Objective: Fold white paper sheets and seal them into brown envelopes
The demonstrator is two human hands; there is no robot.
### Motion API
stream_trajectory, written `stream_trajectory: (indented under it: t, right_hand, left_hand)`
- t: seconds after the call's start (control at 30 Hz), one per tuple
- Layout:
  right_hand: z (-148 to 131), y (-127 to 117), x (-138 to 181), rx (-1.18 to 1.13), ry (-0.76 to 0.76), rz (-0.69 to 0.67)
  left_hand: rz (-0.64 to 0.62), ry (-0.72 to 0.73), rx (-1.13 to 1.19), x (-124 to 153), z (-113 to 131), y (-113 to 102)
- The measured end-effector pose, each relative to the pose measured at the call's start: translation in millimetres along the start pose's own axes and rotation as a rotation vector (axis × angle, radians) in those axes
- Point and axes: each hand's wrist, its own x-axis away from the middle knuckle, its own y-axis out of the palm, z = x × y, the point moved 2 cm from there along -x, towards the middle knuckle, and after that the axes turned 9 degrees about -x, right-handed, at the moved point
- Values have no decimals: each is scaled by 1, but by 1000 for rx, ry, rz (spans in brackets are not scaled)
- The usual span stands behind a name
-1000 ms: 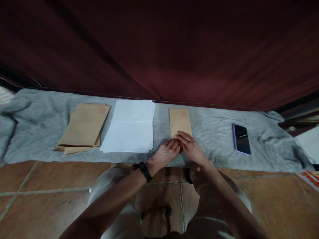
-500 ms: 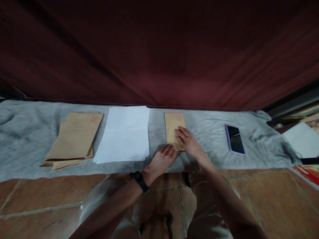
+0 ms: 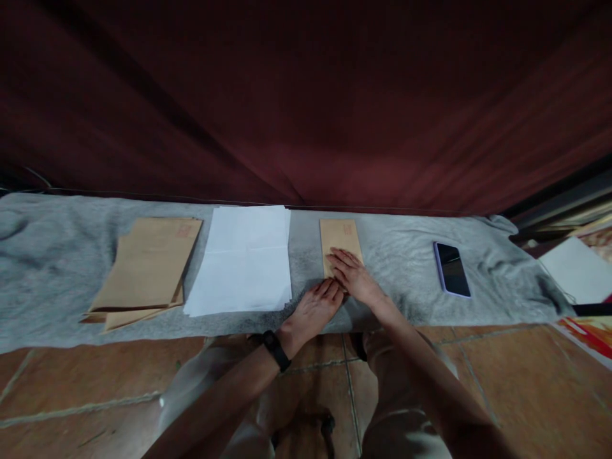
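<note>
A narrow brown envelope (image 3: 338,234) lies flat on the grey cloth in front of me, a faint red print near its far right corner. My right hand (image 3: 351,274) rests palm down on the envelope, fingers stretched out across its middle. Close by on the left, my left hand (image 3: 319,306) lies over the envelope's near end with its fingers extended. The two hands almost touch and cover the near part of the envelope. A dark watch (image 3: 276,350) is on my left wrist.
A stack of white paper (image 3: 241,261) with a crease lies left of the envelope. Farther left is a pile of brown envelopes (image 3: 146,264). A phone (image 3: 452,269) lies to the right on the grey cloth (image 3: 396,255). A dark red curtain (image 3: 306,115) hangs behind.
My right hand has moved slightly left across the envelope, closer to my left hand. The view has shifted slightly.
</note>
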Motion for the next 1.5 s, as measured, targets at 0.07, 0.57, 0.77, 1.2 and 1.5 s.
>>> stream_trajectory:
  t: [0.07, 0.57, 0.77, 1.2, 1.5]
  right_hand:
    - [3, -2, -1, -10, 20, 20]
    - [12, -56, 54, -338, 113, -137]
    - [17, -49, 60, -249, 97, -78]
    - [13, -49, 58, -196, 97, -28]
    - [13, -50, 60, -148, 102, 2]
  left_hand:
    - [6, 5, 24, 0, -2, 3]
    - [15, -9, 57, 0, -2, 8]
    - [10, 15, -76, 1, 7, 5]
    - [19, -23, -75, -3, 9, 4]
    - [56, -137, 95, -6, 3, 14]
